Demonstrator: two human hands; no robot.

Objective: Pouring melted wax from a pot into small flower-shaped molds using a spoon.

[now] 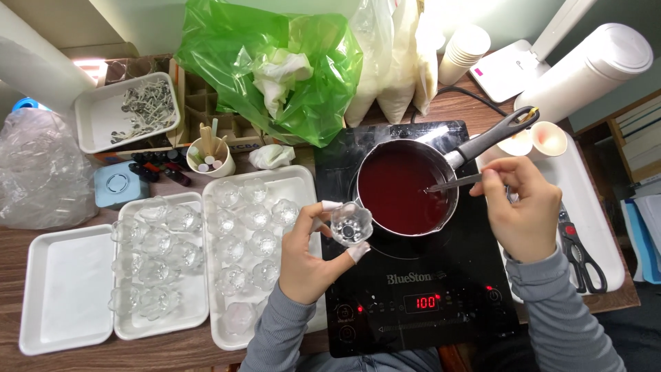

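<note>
My left hand (310, 255) holds a small clear flower-shaped glass cup (350, 224) between thumb and fingers, right at the near left rim of a saucepan (406, 189). The pan is full of dark red liquid and stands on a black induction cooktop (420, 289). My right hand (527, 207) grips a thin metal utensil (454, 183) whose tip dips into the red liquid. The pan's black handle (496, 134) points to the far right.
White trays (299, 180) (193, 320) to the left hold several clear glass cups; another white tray (65, 296) lies at far left. Scissors (582, 251) rest on a white tray (592, 200) at right. A green plastic bag (275, 69), paper cups (463, 52) and a small tray of wicks (127, 110) stand behind.
</note>
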